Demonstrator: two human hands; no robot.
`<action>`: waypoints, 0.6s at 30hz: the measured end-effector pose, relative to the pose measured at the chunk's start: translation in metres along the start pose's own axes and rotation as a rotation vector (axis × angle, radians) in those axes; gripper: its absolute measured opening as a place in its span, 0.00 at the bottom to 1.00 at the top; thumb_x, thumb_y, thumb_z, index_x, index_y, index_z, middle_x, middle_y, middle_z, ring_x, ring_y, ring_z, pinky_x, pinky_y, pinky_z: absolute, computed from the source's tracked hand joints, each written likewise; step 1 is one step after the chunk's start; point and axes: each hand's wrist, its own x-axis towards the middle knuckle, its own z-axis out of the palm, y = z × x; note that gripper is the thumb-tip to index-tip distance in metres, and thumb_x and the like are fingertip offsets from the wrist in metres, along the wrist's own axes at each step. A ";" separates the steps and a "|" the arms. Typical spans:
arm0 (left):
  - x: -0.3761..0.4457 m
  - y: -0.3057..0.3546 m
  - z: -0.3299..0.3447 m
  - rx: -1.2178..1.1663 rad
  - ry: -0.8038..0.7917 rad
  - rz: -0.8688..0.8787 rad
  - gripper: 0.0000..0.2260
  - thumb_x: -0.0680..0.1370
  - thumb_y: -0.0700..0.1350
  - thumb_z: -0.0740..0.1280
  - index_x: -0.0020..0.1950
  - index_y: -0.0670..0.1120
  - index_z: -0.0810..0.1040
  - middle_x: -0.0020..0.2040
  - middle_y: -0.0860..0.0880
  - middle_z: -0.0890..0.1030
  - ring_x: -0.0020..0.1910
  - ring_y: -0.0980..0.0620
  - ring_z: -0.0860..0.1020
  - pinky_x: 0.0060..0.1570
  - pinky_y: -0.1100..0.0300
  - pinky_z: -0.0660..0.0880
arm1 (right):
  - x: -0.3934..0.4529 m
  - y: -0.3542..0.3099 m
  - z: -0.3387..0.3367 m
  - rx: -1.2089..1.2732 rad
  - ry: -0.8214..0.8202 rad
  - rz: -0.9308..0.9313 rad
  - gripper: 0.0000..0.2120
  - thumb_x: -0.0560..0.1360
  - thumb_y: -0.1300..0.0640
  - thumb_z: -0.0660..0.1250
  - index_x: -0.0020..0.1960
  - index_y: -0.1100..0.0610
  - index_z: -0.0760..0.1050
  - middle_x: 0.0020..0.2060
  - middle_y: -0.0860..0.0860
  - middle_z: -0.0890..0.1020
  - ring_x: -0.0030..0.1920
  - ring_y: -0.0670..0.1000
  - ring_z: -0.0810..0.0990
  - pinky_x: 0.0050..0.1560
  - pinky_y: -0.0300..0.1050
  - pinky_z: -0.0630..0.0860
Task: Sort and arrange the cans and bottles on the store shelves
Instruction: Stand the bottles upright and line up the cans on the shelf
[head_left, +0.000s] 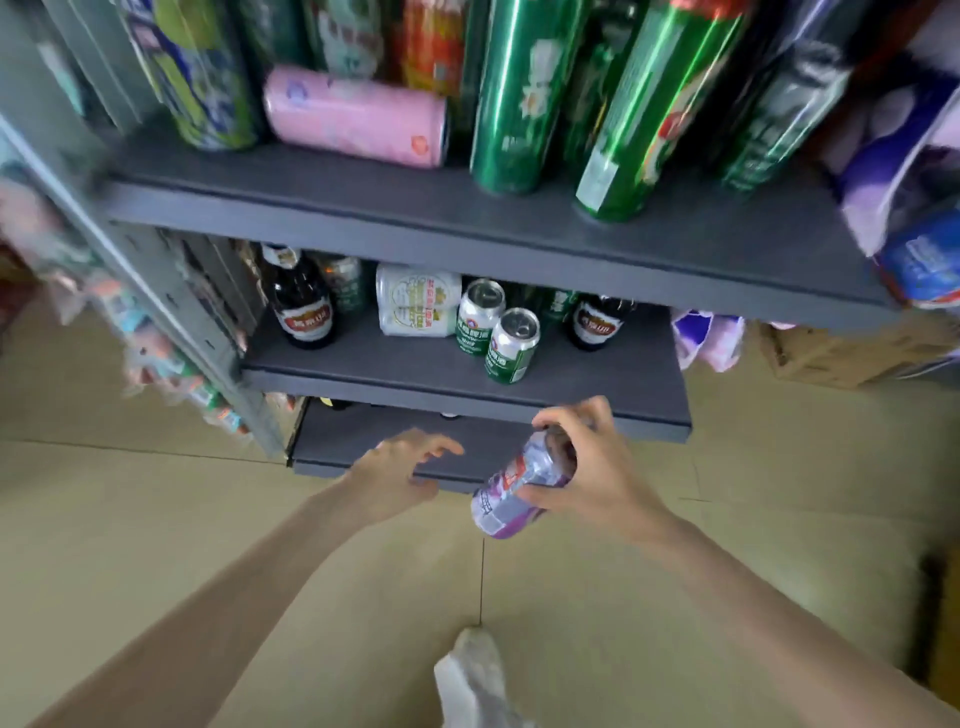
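Observation:
My right hand (592, 467) grips a purple and silver can (514, 488), tilted, in front of the lowest grey shelf (363, 447). My left hand (400, 467) hovers beside it with fingers spread and holds nothing. On the middle shelf (467, 384) stand two dark bottles with red labels (301, 306) (597, 319), two small green cans (480, 317) (511, 345) and a white can pack (415, 306). The top shelf (467, 218) carries tall green cans (519, 93), a blue-green can (197, 78) and a pink can (358, 117) lying on its side.
Purple packaged goods (904, 130) hang at the right of the shelves, with a cardboard box (841, 353) on the floor behind. Colourful small items (156, 353) hang on the left upright. A white crumpled thing (472, 675) lies on the beige tile floor.

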 end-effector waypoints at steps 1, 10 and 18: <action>-0.013 0.024 -0.019 0.017 -0.016 0.023 0.21 0.72 0.35 0.66 0.62 0.52 0.74 0.54 0.51 0.75 0.53 0.55 0.74 0.51 0.71 0.68 | -0.012 -0.026 -0.034 0.006 0.003 -0.031 0.31 0.61 0.53 0.78 0.60 0.47 0.70 0.53 0.46 0.63 0.50 0.39 0.72 0.53 0.34 0.71; -0.107 0.303 -0.230 0.229 0.435 0.354 0.15 0.75 0.34 0.62 0.61 0.44 0.76 0.52 0.48 0.79 0.45 0.51 0.76 0.48 0.62 0.71 | -0.099 -0.229 -0.337 0.234 0.279 -0.218 0.31 0.57 0.46 0.80 0.54 0.35 0.67 0.54 0.40 0.75 0.57 0.42 0.74 0.56 0.37 0.71; -0.115 0.478 -0.295 0.227 0.938 0.710 0.12 0.74 0.33 0.62 0.57 0.41 0.74 0.50 0.49 0.75 0.47 0.50 0.75 0.48 0.64 0.68 | -0.121 -0.293 -0.506 0.545 0.788 -0.524 0.26 0.63 0.58 0.79 0.55 0.50 0.69 0.44 0.48 0.78 0.36 0.40 0.77 0.41 0.37 0.76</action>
